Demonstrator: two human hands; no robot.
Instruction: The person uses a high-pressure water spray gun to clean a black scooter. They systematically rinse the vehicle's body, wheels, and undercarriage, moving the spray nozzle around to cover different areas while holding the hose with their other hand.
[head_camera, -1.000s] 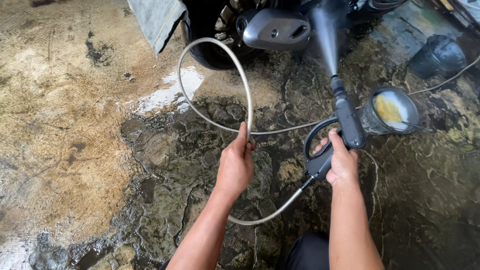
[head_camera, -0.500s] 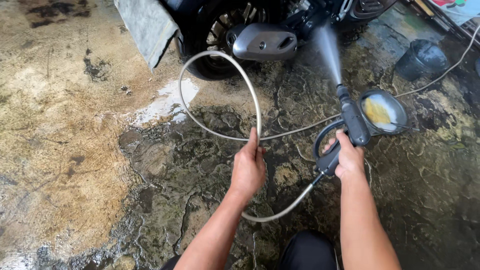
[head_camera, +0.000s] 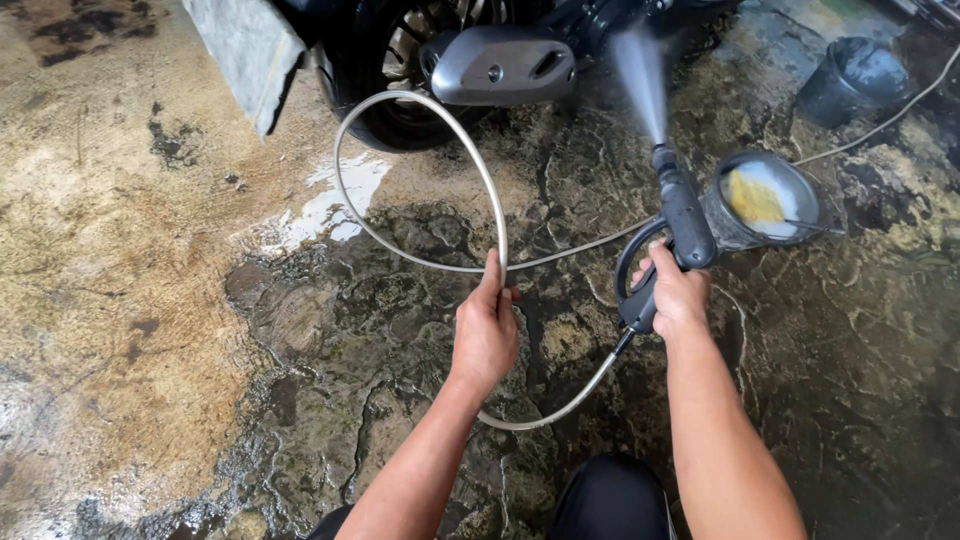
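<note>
One black spray gun (head_camera: 672, 222), one looped grey hose (head_camera: 420, 150), two dark round buckets (head_camera: 765, 200) (head_camera: 850, 80), one black motorcycle wheel (head_camera: 395, 95), one grey metal exhaust muffler (head_camera: 500, 65), two bare hands (head_camera: 485, 330) (head_camera: 680, 295).

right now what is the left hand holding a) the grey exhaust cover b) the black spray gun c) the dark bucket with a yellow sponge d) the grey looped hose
d: the left hand is closed around the grey looped hose, while the right hand holds the black spray gun.
</note>
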